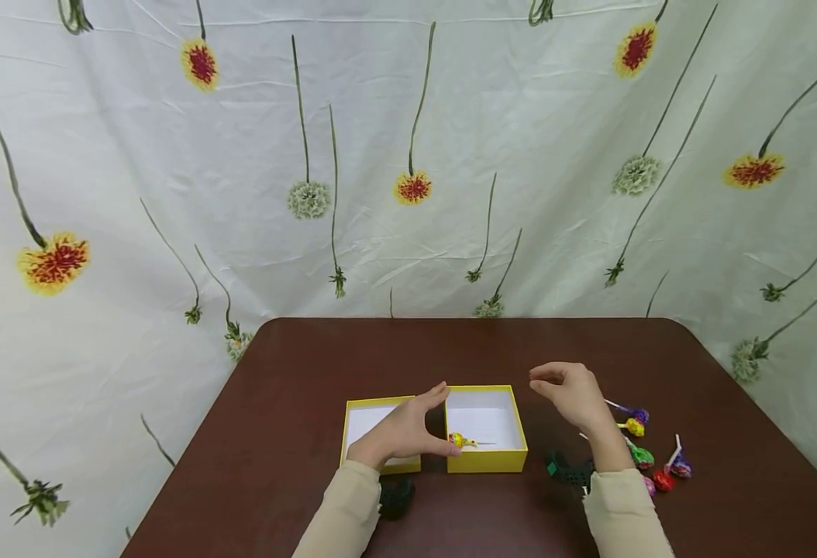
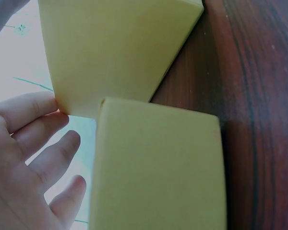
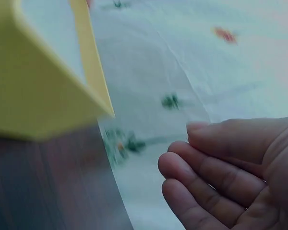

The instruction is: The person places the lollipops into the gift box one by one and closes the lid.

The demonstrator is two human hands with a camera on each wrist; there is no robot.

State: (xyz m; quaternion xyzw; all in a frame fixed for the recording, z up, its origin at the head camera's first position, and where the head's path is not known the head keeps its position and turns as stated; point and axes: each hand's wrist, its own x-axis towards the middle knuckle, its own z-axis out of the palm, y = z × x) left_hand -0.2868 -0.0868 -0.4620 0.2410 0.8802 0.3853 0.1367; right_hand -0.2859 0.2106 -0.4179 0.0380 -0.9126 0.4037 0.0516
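Head view: a lollipop (image 1: 459, 440) lies inside the yellow box (image 1: 487, 463), stick pointing rightward, nearer the left hand (image 1: 407, 427), whose wide grip spans the box's left side, than the right hand (image 1: 576, 397), its narrow grip apparently empty.

Soft, even light fills the head view; in the right wrist view, the yellow box (image 3: 43, 91), dim surface (image 3: 53, 177) and washed-out cloth (image 3: 230, 86) blur.
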